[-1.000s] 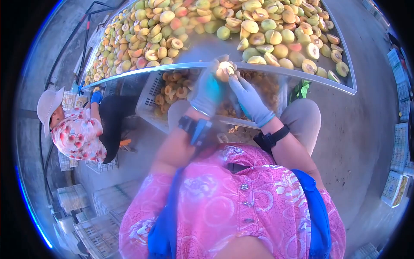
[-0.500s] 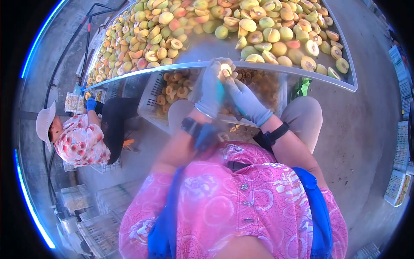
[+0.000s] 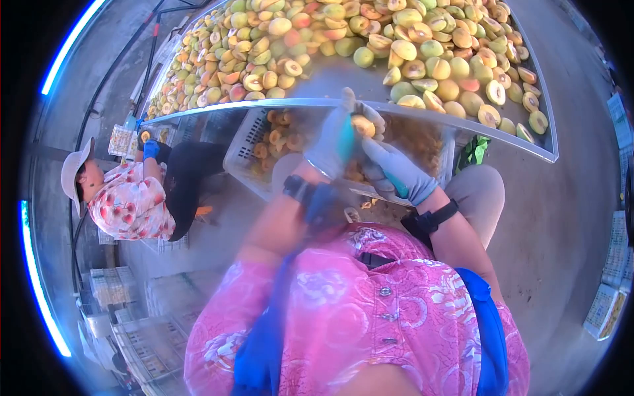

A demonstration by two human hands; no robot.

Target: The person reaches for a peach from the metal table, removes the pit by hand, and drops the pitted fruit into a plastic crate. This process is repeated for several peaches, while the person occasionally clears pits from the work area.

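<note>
My left hand [image 3: 335, 142], in a grey and teal glove, holds a yellow-orange cut fruit [image 3: 363, 126] between thumb and fingers, just below the metal tray's [image 3: 317, 103] near edge. Close by on the right is my right hand [image 3: 397, 173], gloved the same way, its fingers bent together just under the fruit; what they hold, if anything, is hidden. Many halved yellow, green and reddish fruits [image 3: 458, 66] lie in the tray. Beneath my hands, a white plastic crate [image 3: 239, 146] holds more fruit pieces.
At the left a person [image 3: 129, 201] in a light hat and blue gloves sits by the tray with a fruit in hand. White crates [image 3: 152, 340] stand at the lower left and another crate [image 3: 604, 310] at the right. Green material [image 3: 474, 150] lies beside my crate.
Both hands have come down from the tray's edge. My right fingers have moved down from the fruit, and the fruit's rounded side is now more visible. The view has shifted slightly.
</note>
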